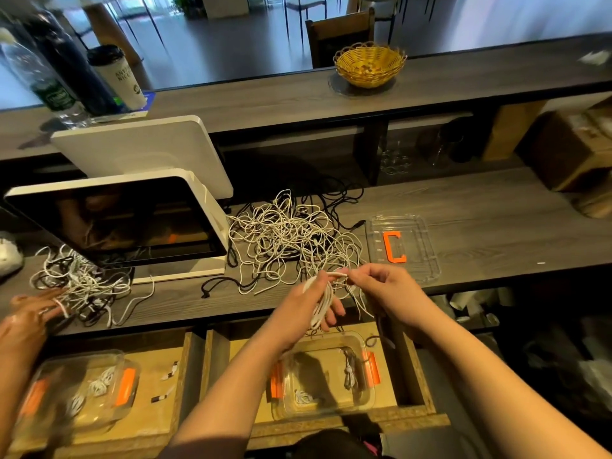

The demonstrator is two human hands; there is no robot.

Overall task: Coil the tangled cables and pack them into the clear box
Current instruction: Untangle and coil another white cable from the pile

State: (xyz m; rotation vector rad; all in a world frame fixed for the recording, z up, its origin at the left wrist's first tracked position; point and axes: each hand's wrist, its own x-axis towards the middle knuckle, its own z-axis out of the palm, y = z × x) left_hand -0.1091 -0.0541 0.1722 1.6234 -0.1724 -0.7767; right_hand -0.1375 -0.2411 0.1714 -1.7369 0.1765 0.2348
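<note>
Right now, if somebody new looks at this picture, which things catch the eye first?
First the big tangle of white cables in the middle of the wooden counter. Just in front of it, the left hand holds a partly coiled white cable while the right hand pinches its end. Below the hands, a clear box with orange clips sits in an open drawer.

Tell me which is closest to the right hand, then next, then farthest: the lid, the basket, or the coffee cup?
From the right hand:
1. Lid, just beyond it on the counter.
2. Basket, straight ahead on the upper shelf.
3. Coffee cup, far left on that shelf.
</note>
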